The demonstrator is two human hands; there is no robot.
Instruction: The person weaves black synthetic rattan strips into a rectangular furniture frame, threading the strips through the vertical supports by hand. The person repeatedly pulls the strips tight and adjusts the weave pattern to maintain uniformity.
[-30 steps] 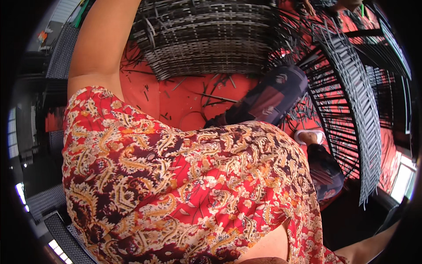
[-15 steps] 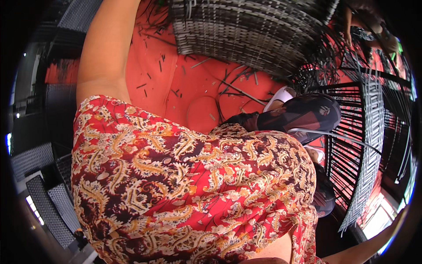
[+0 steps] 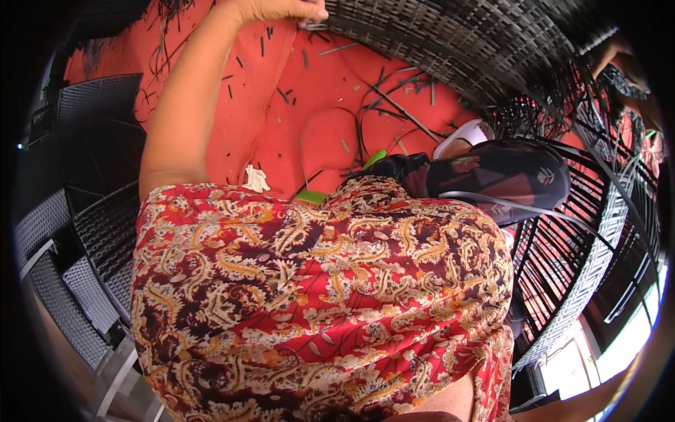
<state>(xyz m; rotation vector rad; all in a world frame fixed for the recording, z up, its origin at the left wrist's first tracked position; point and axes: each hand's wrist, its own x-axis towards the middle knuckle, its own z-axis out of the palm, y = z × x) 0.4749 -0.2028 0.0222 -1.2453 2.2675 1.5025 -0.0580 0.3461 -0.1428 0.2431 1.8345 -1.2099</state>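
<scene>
At the top edge, partly cut off, my left hand (image 3: 290, 9) is closed, its fingertips at the near left corner of a dark grey woven wicker piece (image 3: 450, 53). Whether it grips the weave or a loose strand, I cannot make out. Loose dark strands (image 3: 524, 116) hang from the right side of the woven piece. My right forearm (image 3: 587, 406) runs along the lower right rim, and the hand is beyond the picture. A pale grey strip (image 3: 524, 200) crosses over my patterned dark trouser leg (image 3: 503, 172).
Cut strand scraps (image 3: 283, 95) litter the red floor (image 3: 267, 141), with a crumpled white scrap (image 3: 256, 178) and a green object (image 3: 311, 197) near my clothing. An unfinished strand frame (image 3: 583, 281) stands right. Woven furniture (image 3: 98, 105) lines the left. Another person's arm (image 3: 608, 56) shows upper right.
The view has shifted, and my left hand has come into sight at the top beside the wicker. The white scrap and green object now show on the floor.
</scene>
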